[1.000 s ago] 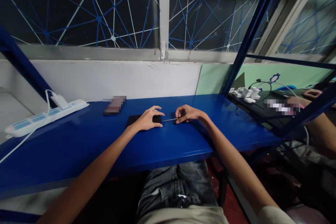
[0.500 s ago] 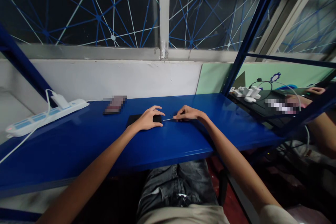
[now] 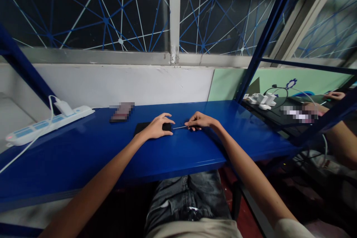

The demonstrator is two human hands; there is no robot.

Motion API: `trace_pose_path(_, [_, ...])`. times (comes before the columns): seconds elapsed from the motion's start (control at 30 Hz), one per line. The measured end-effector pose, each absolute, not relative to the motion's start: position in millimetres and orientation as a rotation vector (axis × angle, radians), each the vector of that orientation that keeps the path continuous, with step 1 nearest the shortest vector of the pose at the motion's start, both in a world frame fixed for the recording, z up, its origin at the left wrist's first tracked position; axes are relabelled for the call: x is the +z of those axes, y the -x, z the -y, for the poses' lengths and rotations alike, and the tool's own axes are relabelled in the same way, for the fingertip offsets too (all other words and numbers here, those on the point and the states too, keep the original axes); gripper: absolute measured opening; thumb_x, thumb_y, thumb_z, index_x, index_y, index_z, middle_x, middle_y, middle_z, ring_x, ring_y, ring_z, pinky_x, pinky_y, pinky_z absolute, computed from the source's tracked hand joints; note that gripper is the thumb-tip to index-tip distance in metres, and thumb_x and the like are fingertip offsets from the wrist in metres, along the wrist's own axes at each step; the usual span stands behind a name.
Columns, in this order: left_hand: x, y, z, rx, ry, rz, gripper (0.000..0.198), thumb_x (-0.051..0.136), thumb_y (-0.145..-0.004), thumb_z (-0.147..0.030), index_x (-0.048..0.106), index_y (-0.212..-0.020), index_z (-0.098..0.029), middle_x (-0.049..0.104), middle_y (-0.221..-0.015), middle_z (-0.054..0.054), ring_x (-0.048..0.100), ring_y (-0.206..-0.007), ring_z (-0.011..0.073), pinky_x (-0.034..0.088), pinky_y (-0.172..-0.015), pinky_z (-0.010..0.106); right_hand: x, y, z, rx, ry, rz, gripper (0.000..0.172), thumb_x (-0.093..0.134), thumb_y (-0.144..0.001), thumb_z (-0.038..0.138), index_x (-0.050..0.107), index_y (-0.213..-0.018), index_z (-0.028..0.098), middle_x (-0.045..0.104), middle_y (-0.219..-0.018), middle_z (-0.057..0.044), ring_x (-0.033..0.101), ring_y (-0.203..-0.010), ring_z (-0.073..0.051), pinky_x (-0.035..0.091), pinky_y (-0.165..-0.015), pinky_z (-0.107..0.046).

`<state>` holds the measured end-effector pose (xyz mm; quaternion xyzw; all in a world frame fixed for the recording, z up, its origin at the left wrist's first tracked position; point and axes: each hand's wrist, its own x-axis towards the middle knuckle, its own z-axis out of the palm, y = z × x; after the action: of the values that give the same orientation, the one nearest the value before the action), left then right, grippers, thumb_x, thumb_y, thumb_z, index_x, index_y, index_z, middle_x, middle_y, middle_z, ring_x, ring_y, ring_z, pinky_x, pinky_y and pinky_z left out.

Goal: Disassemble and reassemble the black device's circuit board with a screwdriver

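Observation:
A flat black device (image 3: 141,128) lies on the blue table (image 3: 173,152). My left hand (image 3: 157,125) rests on its right end, fingers curled over it and holding it down. My right hand (image 3: 199,121) pinches a thin metal tool (image 3: 180,127) that lies almost level, its tip pointing at the device's right edge beside my left fingertips.
A white power strip (image 3: 41,124) with a plugged charger and cable sits at the far left. A small blurred object (image 3: 122,111) lies behind the device. At the right, past a blue frame post (image 3: 259,50), another person's arm (image 3: 341,137) works at a desk with white chargers (image 3: 262,99).
My right hand has lowered slightly and closed tighter over the tool since a second ago. My left hand has stayed on the device. The other person's hand at the far right has shifted.

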<state>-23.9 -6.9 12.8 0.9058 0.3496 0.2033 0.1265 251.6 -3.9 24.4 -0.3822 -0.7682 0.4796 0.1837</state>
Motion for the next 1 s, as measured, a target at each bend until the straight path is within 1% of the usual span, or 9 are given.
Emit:
trace_pose_path(0.13, [17,26,6,0.494,-2.658,-1.037,0.046,0.072,-0.076,-0.045,0.065,-0.119,-0.029,0.048,-0.138,0.009,0.048,-0.124,0.0327,0.04,-0.101,0.048,26,-252,4,1.315,1.094,2.19,0.047,0.068,-0.074,0.057,0.07,-0.073,0.01,0.061,-0.056,-0.001,0.041,-0.04,-0.006,0.03,-0.04,-0.021])
trace_pose_path(0.27, [29,33,7,0.365,-2.661,-1.068,0.052,0.068,-0.079,-0.044,0.058,-0.128,-0.032,0.048,-0.138,0.008,0.047,-0.124,0.0323,0.039,-0.1,0.048,29,-258,1,1.173,1.142,2.164,0.047,0.066,-0.074,0.057,0.063,-0.062,0.012,0.058,-0.054,-0.001,0.04,-0.04,-0.006,0.029,-0.04,-0.021])
trace_pose_path(0.4, [40,40,8,0.334,-2.647,-1.076,0.053,0.067,-0.077,-0.045,0.058,-0.127,-0.03,0.054,-0.13,0.009,0.053,-0.115,0.03,0.043,-0.094,0.043,29,-264,-3,0.98,1.253,2.077,0.049,0.064,-0.074,0.059,0.056,-0.056,0.014,0.053,-0.05,0.001,0.039,-0.04,-0.006,0.028,-0.041,-0.021])
trace_pose_path(0.53, [40,41,6,0.358,-2.664,-1.06,0.056,0.068,-0.075,-0.045,0.057,-0.128,-0.029,0.055,-0.128,0.01,0.055,-0.112,0.0298,0.044,-0.092,0.042,27,-265,-6,0.845,1.319,2.083,0.051,0.062,-0.073,0.062,0.056,-0.055,0.015,0.049,-0.048,0.002,0.04,-0.043,-0.007,0.03,-0.044,-0.021])
trace_pose_path(0.63, [34,41,4,0.418,-2.679,-1.182,0.062,0.068,-0.074,-0.052,0.056,-0.13,-0.027,0.054,-0.13,0.012,0.053,-0.114,0.0326,0.043,-0.092,0.045,28,-264,-6,0.797,1.327,2.093,0.052,0.06,-0.074,0.063,0.056,-0.055,0.015,0.048,-0.048,0.002,0.04,-0.043,-0.007,0.029,-0.044,-0.022])
trace_pose_path(0.73, [30,45,3,0.468,-2.71,-1.389,0.063,0.06,-0.079,-0.06,0.055,-0.132,-0.027,0.052,-0.132,0.013,0.052,-0.114,0.0357,0.041,-0.092,0.049,29,-264,-4,0.764,1.329,2.09,0.051,0.059,-0.075,0.062,0.056,-0.056,0.015,0.047,-0.048,0.002,0.039,-0.044,-0.007,0.029,-0.045,-0.022])
trace_pose_path(0.8, [30,48,1,0.451,-2.716,-1.409,0.063,0.058,-0.08,-0.061,0.053,-0.134,-0.028,0.052,-0.131,0.012,0.054,-0.111,0.0339,0.043,-0.09,0.046,30,-265,-4,0.746,1.334,2.085,0.05,0.058,-0.075,0.061,0.057,-0.056,0.015,0.047,-0.048,0.002,0.039,-0.044,-0.008,0.029,-0.046,-0.022])
trace_pose_path(0.9, [33,52,0,0.402,-2.725,-1.349,0.059,0.059,-0.079,-0.056,0.053,-0.133,-0.031,0.051,-0.132,0.01,0.057,-0.104,0.0298,0.047,-0.083,0.039,30,-266,-5,0.732,1.336,2.08,0.05,0.058,-0.075,0.061,0.057,-0.056,0.015,0.048,-0.048,0.002,0.04,-0.045,-0.008,0.03,-0.046,-0.023])
trace_pose_path(1.0, [33,53,0,0.396,-2.721,-1.384,0.058,0.06,-0.079,-0.055,0.056,-0.13,-0.028,0.05,-0.132,0.011,0.058,-0.101,0.0301,0.047,-0.082,0.04,29,-266,-6,0.728,1.337,2.08,0.049,0.059,-0.076,0.06,0.057,-0.056,0.015,0.048,-0.049,0.001,0.04,-0.045,-0.008,0.03,-0.046,-0.023])
